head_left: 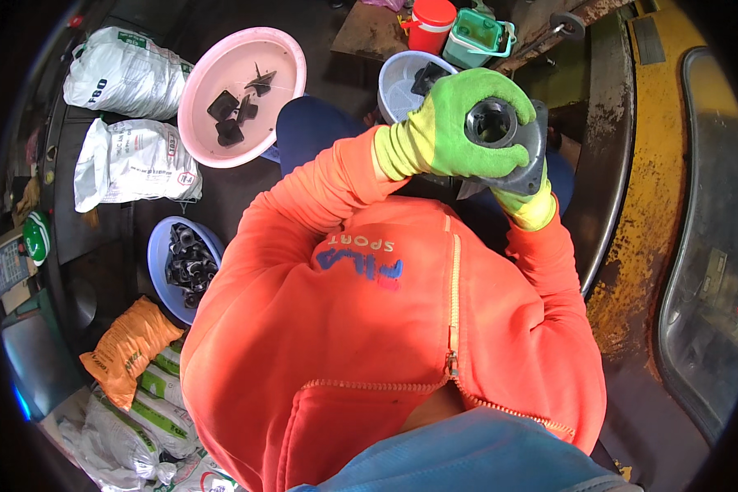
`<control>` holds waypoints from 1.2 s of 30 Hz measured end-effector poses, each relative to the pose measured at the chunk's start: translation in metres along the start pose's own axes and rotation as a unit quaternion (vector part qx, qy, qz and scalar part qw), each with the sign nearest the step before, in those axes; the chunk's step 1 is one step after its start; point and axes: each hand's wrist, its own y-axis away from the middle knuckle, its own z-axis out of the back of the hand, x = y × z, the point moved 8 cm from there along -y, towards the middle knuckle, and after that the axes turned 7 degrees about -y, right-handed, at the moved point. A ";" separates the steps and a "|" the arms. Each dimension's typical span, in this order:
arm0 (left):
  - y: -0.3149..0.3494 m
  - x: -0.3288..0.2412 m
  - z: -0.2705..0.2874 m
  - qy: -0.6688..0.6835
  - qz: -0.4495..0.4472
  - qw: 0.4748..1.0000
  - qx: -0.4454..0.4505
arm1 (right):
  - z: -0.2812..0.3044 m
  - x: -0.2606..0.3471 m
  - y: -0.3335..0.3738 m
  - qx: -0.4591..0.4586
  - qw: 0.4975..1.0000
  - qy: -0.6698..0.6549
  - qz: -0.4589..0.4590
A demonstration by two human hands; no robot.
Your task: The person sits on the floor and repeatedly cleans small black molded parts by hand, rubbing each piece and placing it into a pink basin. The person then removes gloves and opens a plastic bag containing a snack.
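My left hand [453, 111], in a green and yellow glove, is raised at the upper right with its fingers curled round a black flanged part [535, 156]. This part has a round, hollow collar standing on a squarish plate with holes at its corners. The collar's opening faces up at me. Behind and below the plate is my right hand [533, 205], in a matching glove; mostly its yellow cuff shows and its fingers are hidden. Just beyond my left hand, a pale blue basin [394, 82] holds a dark part.
A pink basin [195, 90] with several black pieces stands at the upper left. Below it are white sacks [131, 164] and a blue basin [157, 246] full of black parts. A rusty yellow machine [644, 205] rises close on my right. A red bucket [431, 29] stands far ahead.
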 end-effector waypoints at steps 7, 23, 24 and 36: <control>-0.003 -0.001 -0.011 0.119 -0.015 0.984 0.128 | -0.008 0.019 0.015 0.075 0.965 0.212 0.132; 0.003 0.015 -0.027 0.519 0.014 0.801 0.296 | -0.073 -0.108 0.034 0.046 0.759 -0.560 -0.328; -0.001 0.025 -0.017 0.562 0.062 0.789 0.241 | -0.076 -0.114 0.031 0.039 0.719 -0.599 -0.349; 0.037 0.116 0.028 0.401 0.214 0.878 -0.148 | -0.007 -0.112 -0.005 -0.109 0.800 -0.547 -0.220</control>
